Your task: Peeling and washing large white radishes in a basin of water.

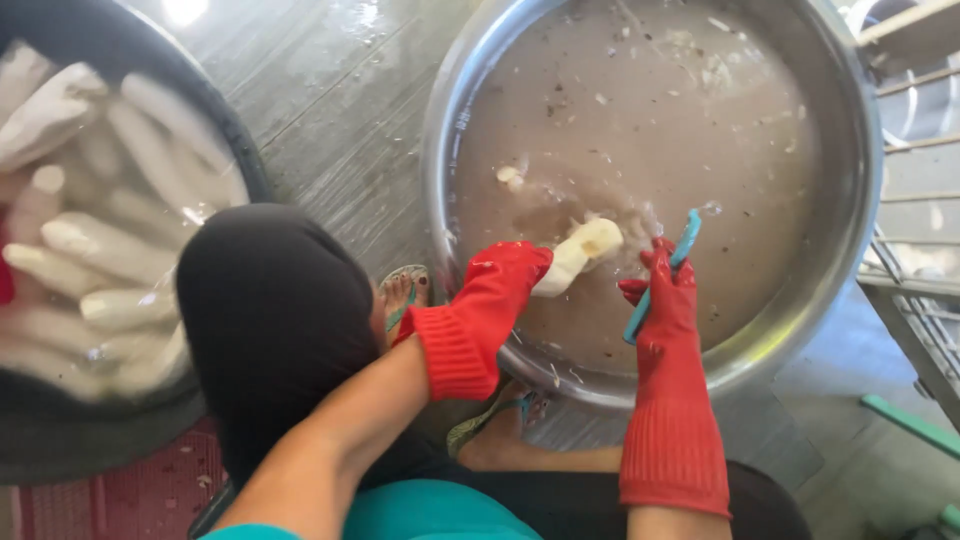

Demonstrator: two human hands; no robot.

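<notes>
Both my hands wear red rubber gloves. My left hand (497, 283) grips a pale peeled root (582, 250) at the surface of murky brownish water inside a large steel basin (470, 110). My right hand (665, 295) holds a teal-handled peeler (686, 238) upright, just right of the root's tip. Small peel scraps float in the water. A second pale piece (510, 177) floats a little beyond the root.
A dark round tub (245, 160) at the left holds several white peeled roots in water. My knee in black cloth and a sandalled foot (404, 292) sit between tub and basin on the wet concrete floor. A metal rack (915, 250) stands at the right.
</notes>
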